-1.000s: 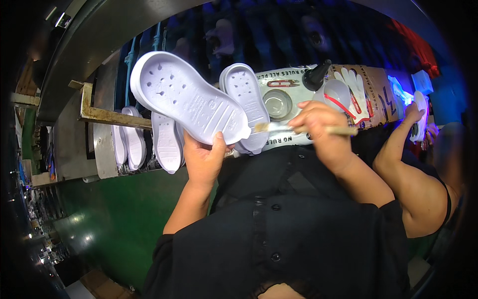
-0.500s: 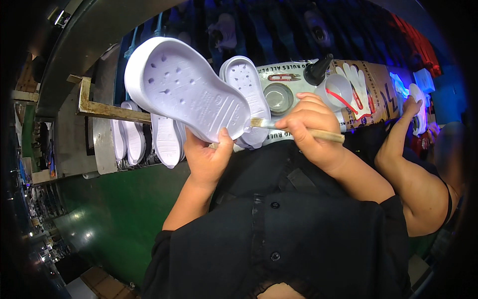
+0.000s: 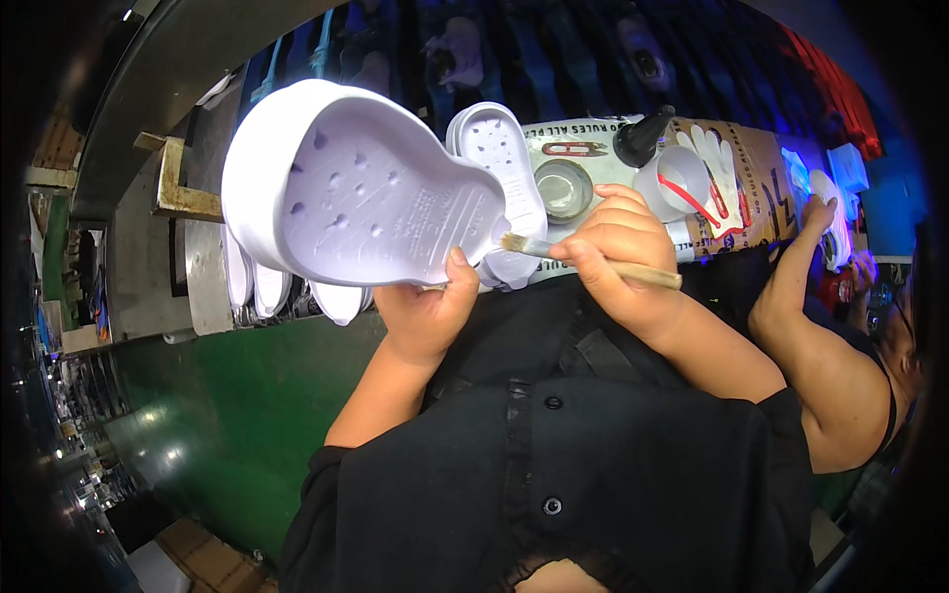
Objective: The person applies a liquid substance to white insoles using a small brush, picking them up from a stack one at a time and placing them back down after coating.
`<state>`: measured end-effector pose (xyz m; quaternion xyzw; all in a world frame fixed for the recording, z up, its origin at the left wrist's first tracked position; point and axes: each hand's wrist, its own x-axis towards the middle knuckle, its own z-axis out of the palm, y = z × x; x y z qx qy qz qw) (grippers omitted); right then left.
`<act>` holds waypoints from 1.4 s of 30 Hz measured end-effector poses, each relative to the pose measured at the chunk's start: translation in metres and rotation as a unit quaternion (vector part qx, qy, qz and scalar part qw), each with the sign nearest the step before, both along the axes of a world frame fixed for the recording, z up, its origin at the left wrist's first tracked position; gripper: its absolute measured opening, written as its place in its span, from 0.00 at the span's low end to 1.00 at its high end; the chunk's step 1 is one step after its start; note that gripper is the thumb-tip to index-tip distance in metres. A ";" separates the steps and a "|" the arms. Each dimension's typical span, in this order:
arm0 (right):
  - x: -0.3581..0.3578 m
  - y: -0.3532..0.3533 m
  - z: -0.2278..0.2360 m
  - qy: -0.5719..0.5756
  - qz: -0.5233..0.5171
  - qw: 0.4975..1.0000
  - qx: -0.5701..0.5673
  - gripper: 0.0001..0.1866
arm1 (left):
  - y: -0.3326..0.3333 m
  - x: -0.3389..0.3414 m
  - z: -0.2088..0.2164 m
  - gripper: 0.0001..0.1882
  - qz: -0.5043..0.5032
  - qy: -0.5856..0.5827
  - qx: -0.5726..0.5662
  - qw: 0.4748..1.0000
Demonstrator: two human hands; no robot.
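My left hand [image 3: 425,314] grips a pale lavender shoe sole [image 3: 371,212] by its narrow end, thumb on the upper edge and fingers underneath. The sole is tilted, showing its hollow inside with small dents and ridges. Closed around the wooden handle of a flat brush [image 3: 532,247] is my right hand [image 3: 628,259]. The bristles are at the rim of the sole's narrow end; whether they touch cannot be told. Just behind, similar soles [image 3: 501,148] lie stacked on the bench. A round clear dish [image 3: 563,191] stands beyond my right fingers.
Red-handled thread snips [image 3: 574,149], a black bottle [image 3: 643,138], a translucent cup [image 3: 675,183] with a red strip and white gloves [image 3: 717,163] lie on the bench. More soles [image 3: 270,290] stand at left near a wooden bar [image 3: 188,188]. A co-worker's arm [image 3: 791,267] is at right.
The sole has tipped, its wide end rising and shifting left, so more of its outer side wall shows. The brush stays by the narrow end, in nearly the same place.
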<state>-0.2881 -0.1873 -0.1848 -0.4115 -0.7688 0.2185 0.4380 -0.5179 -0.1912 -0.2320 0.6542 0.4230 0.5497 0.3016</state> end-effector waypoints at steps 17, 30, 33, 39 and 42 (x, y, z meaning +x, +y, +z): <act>-0.003 0.005 -0.003 0.043 -0.003 0.999 -0.025 0.12 | 0.003 0.010 0.007 0.23 0.047 -0.029 -0.005 0.998; 0.018 -0.004 -0.008 0.109 -0.067 0.989 -0.074 0.15 | 0.016 -0.070 -0.002 0.28 0.073 -0.024 -0.274 0.959; 0.015 -0.005 -0.010 0.122 -0.062 0.986 -0.093 0.17 | 0.013 -0.087 -0.040 0.30 0.040 0.027 -0.410 0.911; 0.013 0.000 -0.015 0.082 -0.056 0.991 -0.089 0.17 | 0.000 -0.089 -0.022 0.23 0.275 0.362 -0.191 0.870; 0.013 -0.004 -0.015 0.096 -0.067 0.989 -0.089 0.17 | 0.011 -0.153 -0.054 0.19 0.362 0.498 0.010 0.788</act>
